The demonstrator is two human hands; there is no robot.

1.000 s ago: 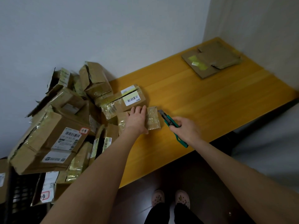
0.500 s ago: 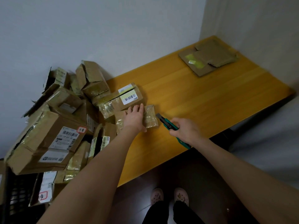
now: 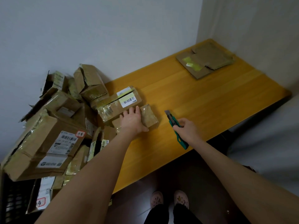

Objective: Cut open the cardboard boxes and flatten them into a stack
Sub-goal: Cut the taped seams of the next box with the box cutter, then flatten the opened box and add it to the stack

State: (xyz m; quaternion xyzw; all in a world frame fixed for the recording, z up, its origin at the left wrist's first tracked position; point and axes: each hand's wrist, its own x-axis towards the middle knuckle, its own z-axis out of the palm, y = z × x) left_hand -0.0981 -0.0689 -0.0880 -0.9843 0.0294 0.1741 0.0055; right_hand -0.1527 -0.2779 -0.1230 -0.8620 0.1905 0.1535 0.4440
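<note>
A small taped cardboard box (image 3: 149, 117) lies on the yellow table (image 3: 210, 101) near its left end. My left hand (image 3: 133, 121) presses flat on top of it with straight fingers. My right hand (image 3: 188, 130) grips a green utility knife (image 3: 175, 126), blade out and pointing toward the box, a short gap to the box's right. A longer box with a barcode label (image 3: 123, 102) sits just behind the small one. A stack of flattened cardboard (image 3: 205, 60) lies at the table's far right corner.
A heap of taped cardboard boxes (image 3: 53, 126) fills the left side, spilling over a black crate (image 3: 13, 199). White walls close the back and right. My feet (image 3: 168, 199) stand on dark floor at the table's front edge.
My right hand has pulled the knife back to the right, away from the small box's edge. My left hand stays pressed on the box.
</note>
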